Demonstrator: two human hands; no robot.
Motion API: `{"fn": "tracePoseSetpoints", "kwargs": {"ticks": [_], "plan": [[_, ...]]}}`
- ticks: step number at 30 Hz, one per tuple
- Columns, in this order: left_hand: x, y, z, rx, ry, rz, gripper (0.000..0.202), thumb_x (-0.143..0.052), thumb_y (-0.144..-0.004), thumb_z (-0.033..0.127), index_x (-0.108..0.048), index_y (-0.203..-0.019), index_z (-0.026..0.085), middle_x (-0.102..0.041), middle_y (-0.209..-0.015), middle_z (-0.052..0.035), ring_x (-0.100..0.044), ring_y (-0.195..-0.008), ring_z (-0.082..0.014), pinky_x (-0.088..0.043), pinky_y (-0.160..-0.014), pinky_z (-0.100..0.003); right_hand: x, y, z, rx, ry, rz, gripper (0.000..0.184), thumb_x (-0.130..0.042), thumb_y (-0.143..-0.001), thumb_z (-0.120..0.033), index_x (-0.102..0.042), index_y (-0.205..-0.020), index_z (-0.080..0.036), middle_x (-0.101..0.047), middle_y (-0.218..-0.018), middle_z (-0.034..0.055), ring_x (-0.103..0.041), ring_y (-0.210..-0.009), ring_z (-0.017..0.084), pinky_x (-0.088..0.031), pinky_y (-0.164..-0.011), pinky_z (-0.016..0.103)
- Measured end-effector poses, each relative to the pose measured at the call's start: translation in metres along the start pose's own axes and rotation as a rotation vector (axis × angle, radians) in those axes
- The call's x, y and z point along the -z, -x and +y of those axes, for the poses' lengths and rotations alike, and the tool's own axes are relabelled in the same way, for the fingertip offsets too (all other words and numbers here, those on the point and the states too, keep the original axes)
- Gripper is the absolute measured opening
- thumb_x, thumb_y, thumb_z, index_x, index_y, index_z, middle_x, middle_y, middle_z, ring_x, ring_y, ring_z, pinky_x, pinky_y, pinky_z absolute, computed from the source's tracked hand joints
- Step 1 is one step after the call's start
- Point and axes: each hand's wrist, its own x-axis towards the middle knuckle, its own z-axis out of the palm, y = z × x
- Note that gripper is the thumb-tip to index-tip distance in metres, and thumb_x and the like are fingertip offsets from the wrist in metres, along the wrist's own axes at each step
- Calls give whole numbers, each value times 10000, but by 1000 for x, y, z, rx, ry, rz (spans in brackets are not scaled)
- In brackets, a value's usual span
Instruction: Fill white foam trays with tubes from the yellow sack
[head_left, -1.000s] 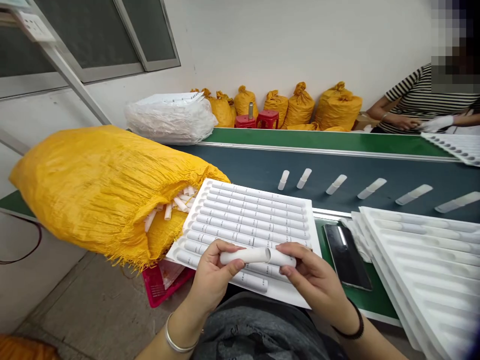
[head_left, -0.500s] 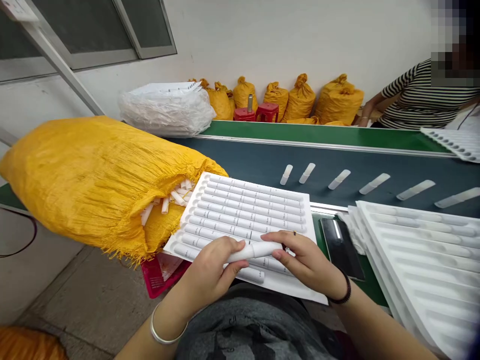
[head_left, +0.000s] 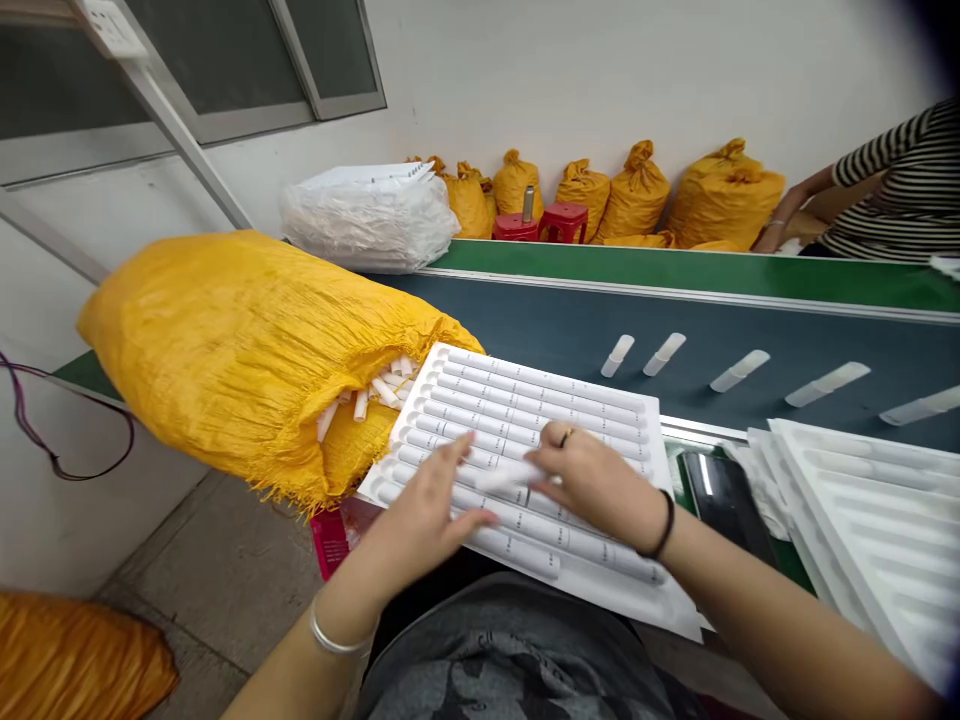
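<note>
White tube (head_left: 510,476), blurred: right end grasped by the right hand (head_left: 589,482), above the middle of the tray (head_left: 654,602). Left hand (head_left: 431,500): released, thumb and fingers parted, near the tube's left end; contact cannot be told. Printed tubes (head_left: 540,380) fill rows from the tray's far edge; the nearest row is part-filled. Yellow sack (head_left: 262,350): at the tray's left edge. Black phone (head_left: 726,495): beside its right edge.
</note>
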Motion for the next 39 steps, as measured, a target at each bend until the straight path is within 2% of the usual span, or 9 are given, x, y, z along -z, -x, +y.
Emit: {"fn": "tracePoseSetpoints", "kwargs": {"ticks": [4,7,12,16,21,26,31,35,39], "plan": [[33,-8,-102,393,-329,164,360,-402,-877,183,-520,-1206,94,-566,-1210,-166,-537,-1138,-271,-445,-989,-440,10,-75,68,-529,129,138,282,-503,-915,-285,-587,-1157,-166,-654,-1002,87,-605,-939,222,-447,-793,295],[47,-14,-162,431,-387,149,305,-400,-773,84,-641,-960,84,-625,-1036,-170,-574,-1046,-298,-453,-954,-468,13,-117,115,-686,131,79,277,-494,-922,-252,-587,-1147,-121,-658,-1038,116,-620,-949,224,-465,-778,302],[39,-38,-187,249,-408,109,309,-446,-799,146,-661,-1021,146,-618,-1068,-118,-556,-1054,-248,-432,-985,-409,13,-138,145,-816,123,-114,249,-581,-908,-335,-619,-1032,-123,-644,-1036,64,-626,-906,166,-517,-811,360],[30,-63,-188,155,-394,136,262,-496,-796,186,-690,-971,166,-605,-1097,-129,-541,-1077,-277,-407,-988,-469,34,-119,130,-849,167,-139,264,-597,-877,-265,-648,-1013,-44,-660,-1016,174,-632,-951,254,-493,-791,366],[33,-71,-164,71,-292,228,245,-513,-846,283,-663,-999,163,-595,-1177,-134,-528,-1143,-284,-410,-1005,-479,28,-36,39,-628,149,-130,293,-433,-944,-283,-688,-868,-160,-695,-885,88,-648,-835,202,-457,-712,285],[27,-47,-92,-25,-110,273,307,-478,-919,341,-521,-1189,201,-623,-1181,-75,-566,-1137,-207,-442,-1003,-370,-57,52,-45,-221,146,-321,105,-597,-811,-131,-695,-823,-170,-691,-841,82,-651,-776,234,-463,-650,296],[2,-24,-35,-119,134,210,341,-430,-952,319,-451,-1276,214,-624,-1182,-89,-607,-1077,-201,-495,-921,-335,-87,78,-42,-137,127,26,201,-601,-713,-23,-634,-846,-170,-648,-860,96,-622,-780,257,-510,-686,361],[-13,-14,-8,-103,122,153,302,-470,-935,284,-435,-1219,187,-636,-1085,-100,-649,-961,-195,-537,-811,-313,-48,67,-26,-183,-244,318,214,-575,-800,-173,-571,-1013,-193,-646,-866,66,-613,-729,201,-530,-654,327],[-11,-11,12,-244,99,124,244,-520,-911,232,-472,-1147,192,-653,-966,-63,-652,-888,-177,-539,-779,-292,-12,51,-16,21,-431,439,282,-514,-908,-208,-555,-1186,-236,-640,-1021,74,-617,-901,190,-528,-777,318]]}}
